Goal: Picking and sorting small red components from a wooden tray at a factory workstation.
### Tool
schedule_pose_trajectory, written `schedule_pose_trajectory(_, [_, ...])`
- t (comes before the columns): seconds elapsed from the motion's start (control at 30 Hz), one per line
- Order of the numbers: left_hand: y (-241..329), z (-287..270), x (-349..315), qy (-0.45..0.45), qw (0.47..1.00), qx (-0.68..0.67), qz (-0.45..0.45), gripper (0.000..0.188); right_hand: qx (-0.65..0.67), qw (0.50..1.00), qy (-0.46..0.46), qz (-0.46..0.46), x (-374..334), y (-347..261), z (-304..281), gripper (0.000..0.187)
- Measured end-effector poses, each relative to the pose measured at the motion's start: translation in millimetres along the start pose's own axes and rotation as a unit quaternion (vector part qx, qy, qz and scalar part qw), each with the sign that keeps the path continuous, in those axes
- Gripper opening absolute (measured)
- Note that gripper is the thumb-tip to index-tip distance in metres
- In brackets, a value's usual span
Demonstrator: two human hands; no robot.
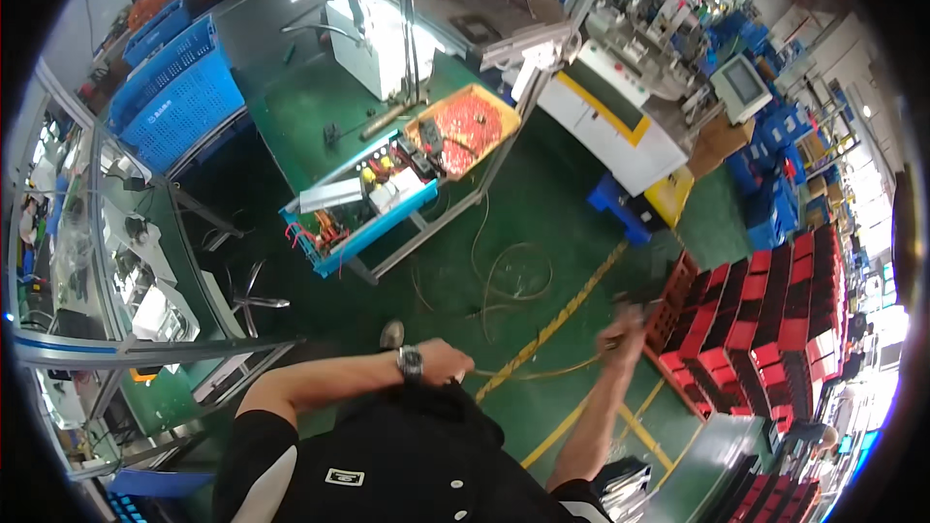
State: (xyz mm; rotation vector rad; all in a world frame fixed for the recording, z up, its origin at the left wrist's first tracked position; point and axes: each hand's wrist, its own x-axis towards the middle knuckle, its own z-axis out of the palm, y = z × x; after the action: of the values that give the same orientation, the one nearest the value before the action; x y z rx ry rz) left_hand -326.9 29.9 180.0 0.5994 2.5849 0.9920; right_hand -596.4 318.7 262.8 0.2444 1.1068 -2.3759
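A thin yellowish hose [542, 373] sags between my two hands, above the green floor. My left hand [446, 362], with a watch on its wrist, is closed around the hose's left end. At the right, my right hand [623, 331] is raised and smeared by motion, its fingers closed where the hose's other end meets it. Something dark shows just above that hand, too blurred to name. Beyond the hands, a loop of thin clear hose [523, 273] lies on the floor.
A workbench [291, 126] ahead carries a blue tray [378, 223] of tools and a yellow tray [465, 131] of small reddish parts. Stacked red and black bins [756, 320] stand close on the right. Blue crates [179, 97] are at far left, a white machine [605, 131] at far right.
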Motion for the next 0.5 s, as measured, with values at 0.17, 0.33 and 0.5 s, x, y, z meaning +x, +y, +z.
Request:
schedule_pose_trajectory(0.17, [-115, 41, -42, -0.004, 0.976, 0.014, -0.217, 0.018, -0.426, 0.751, 0.106, -0.494, -74, -244, -51, 0.053])
schedule_pose_trajectory(0.33, [-129, 47, -58, 0.028, 0.951, -0.038, -0.306, 0.015, -0.428, 0.615, 0.316, -0.583, -326, -486, -268, 0.036])
schedule_pose_trajectory(0.5, [-167, 108, -61, 0.071, 0.937, -0.125, -0.317, 0.021, -0.403, 0.646, 0.349, -0.546, -514, -573, -321, 0.035])
